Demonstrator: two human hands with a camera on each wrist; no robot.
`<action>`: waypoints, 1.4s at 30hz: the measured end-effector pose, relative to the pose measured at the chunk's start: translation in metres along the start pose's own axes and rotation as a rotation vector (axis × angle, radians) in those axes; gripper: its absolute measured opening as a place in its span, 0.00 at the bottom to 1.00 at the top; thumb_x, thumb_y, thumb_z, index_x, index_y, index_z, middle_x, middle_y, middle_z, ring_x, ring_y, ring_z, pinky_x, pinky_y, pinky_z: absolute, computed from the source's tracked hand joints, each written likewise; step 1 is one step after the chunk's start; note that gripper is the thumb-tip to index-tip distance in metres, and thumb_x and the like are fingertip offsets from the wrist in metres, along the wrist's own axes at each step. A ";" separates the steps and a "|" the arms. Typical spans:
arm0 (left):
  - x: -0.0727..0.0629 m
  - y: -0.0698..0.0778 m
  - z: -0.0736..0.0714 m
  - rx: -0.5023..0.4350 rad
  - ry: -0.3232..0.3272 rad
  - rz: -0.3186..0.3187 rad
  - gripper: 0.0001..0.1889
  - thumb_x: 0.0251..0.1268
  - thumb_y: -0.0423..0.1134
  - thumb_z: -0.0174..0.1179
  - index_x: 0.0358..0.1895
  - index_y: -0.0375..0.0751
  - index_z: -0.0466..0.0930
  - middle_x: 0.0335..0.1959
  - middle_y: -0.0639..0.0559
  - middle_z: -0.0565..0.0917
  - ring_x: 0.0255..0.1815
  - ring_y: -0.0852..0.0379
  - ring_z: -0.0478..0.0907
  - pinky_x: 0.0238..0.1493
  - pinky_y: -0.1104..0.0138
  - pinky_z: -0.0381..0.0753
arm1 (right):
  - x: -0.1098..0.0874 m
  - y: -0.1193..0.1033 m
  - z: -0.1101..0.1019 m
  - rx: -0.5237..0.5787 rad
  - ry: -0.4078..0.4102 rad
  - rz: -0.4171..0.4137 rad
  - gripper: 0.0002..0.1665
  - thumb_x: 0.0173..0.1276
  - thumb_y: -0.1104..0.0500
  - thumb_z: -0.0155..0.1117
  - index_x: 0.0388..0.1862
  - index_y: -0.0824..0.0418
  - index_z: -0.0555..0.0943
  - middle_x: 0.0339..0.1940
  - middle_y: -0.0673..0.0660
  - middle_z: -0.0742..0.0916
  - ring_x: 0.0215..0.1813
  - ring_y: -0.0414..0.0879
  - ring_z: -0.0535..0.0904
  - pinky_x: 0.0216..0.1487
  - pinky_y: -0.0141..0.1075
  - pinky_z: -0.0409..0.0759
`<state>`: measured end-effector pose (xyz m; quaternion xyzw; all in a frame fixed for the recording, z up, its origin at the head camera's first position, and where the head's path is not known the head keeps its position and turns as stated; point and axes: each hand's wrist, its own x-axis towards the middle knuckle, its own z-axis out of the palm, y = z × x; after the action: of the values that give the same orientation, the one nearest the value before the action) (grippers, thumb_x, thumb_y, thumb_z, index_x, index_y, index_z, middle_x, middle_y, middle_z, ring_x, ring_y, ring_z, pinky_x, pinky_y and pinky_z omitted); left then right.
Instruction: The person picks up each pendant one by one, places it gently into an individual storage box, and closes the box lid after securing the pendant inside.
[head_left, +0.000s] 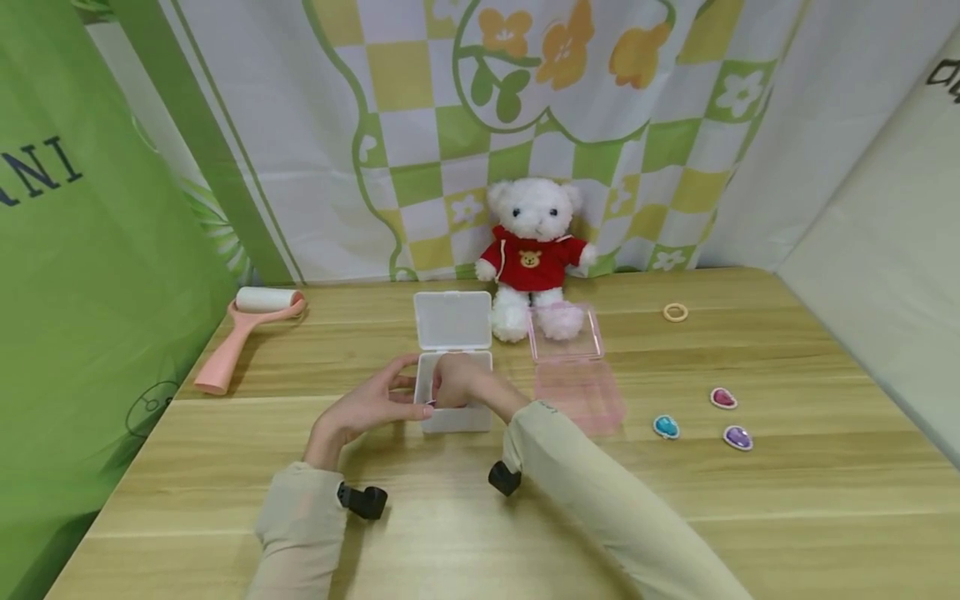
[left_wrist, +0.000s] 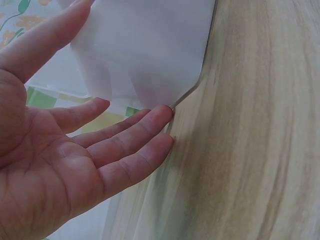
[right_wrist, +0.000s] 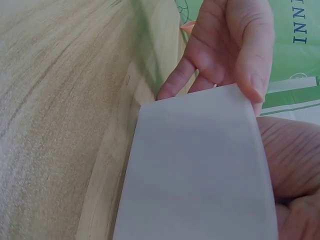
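Observation:
A white plastic box stands with its lid raised at the back. At its left side is my left hand, the fingers mostly straight and touching the wall, the thumb over the near rim. My right hand reaches down into the box with bent fingers; the fingertips are hidden, so what they hold does not show. A tiny purple spot shows by the left thumb tip, too small to identify. Right of the box lies an open clear pink box.
A white teddy bear in a red hoodie sits behind the boxes. On the right are blue, red and purple gem pieces and a beige ring. A pink-handled lint roller lies far left.

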<state>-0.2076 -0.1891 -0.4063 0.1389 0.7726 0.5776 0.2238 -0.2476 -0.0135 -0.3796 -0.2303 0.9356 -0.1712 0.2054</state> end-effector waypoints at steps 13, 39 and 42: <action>0.001 0.007 0.004 -0.015 -0.013 0.008 0.46 0.59 0.39 0.67 0.75 0.41 0.47 0.67 0.27 0.61 0.65 0.32 0.65 0.59 0.47 0.70 | -0.002 0.000 -0.002 -0.062 0.013 0.030 0.19 0.52 0.69 0.62 0.09 0.53 0.68 0.08 0.45 0.69 0.16 0.38 0.64 0.17 0.28 0.59; -0.003 0.000 0.000 0.032 0.000 0.004 0.47 0.60 0.41 0.67 0.76 0.40 0.44 0.67 0.27 0.62 0.64 0.34 0.66 0.60 0.47 0.69 | -0.033 -0.004 -0.030 0.171 0.166 -0.128 0.09 0.52 0.61 0.75 0.30 0.62 0.83 0.25 0.51 0.83 0.29 0.40 0.75 0.29 0.28 0.71; -0.003 0.001 0.001 0.022 -0.008 0.012 0.47 0.60 0.41 0.66 0.75 0.39 0.44 0.66 0.27 0.63 0.64 0.34 0.67 0.59 0.47 0.70 | -0.044 0.005 -0.038 0.254 0.194 -0.195 0.10 0.55 0.61 0.74 0.34 0.64 0.83 0.26 0.52 0.85 0.31 0.40 0.78 0.32 0.28 0.74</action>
<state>-0.2048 -0.1891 -0.4055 0.1484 0.7771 0.5700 0.2220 -0.2317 0.0216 -0.3359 -0.2746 0.8951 -0.3286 0.1244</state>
